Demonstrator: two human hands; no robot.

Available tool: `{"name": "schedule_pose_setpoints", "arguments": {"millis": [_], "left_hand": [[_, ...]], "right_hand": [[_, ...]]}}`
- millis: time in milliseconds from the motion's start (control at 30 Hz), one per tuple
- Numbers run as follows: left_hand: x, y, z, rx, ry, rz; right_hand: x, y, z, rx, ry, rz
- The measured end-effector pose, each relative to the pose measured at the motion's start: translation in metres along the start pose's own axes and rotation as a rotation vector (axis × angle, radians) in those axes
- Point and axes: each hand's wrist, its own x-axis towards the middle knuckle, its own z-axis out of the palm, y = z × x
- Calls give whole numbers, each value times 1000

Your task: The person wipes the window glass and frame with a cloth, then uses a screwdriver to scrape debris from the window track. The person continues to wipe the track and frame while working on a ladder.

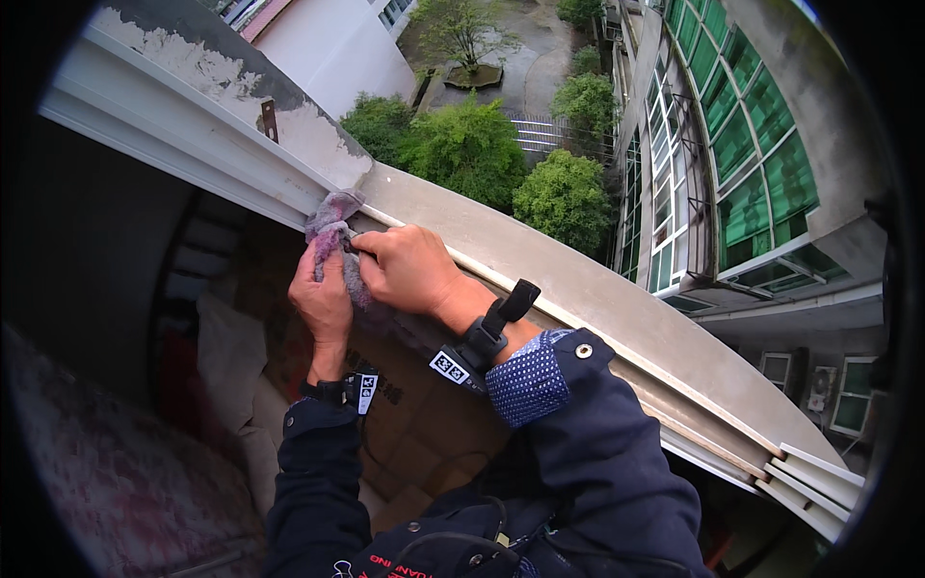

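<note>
A grey cloth [334,217] with pink-purple patches is bunched at the left corner of a window frame, where the upright white frame [181,119] meets the dirty bottom sliding track [694,404]. My left hand [322,292] grips the cloth from the room side, thumb uppermost. Over the track, my right hand [408,269] pinches a part of the same cloth, its fingers bent close to the left fingertips. The cloth hides the corner and the fingertips partly. Dark straps with printed tags circle both wrists.
Beyond the track, a concrete outer ledge [578,289] drops away to trees [462,137] and a paved yard far below. A rusty metal bracket [269,121] sticks out by the upright frame. White frame ends [813,484] stand at the track's right end. Patterned fabric [123,462] lies inside, lower left.
</note>
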Motion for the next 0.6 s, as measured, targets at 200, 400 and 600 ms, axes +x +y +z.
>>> {"name": "schedule_pose_setpoints", "arguments": {"millis": [200, 400, 600], "left_hand": [[3, 4, -12, 159, -141, -134], [10, -10, 4, 91, -81, -32], [11, 16, 4, -52, 20, -30]], "right_hand": [[18, -21, -1, -186, -181, 86], [3, 2, 14, -140, -156, 51], [-3, 1, 5, 70, 69, -3]]}}
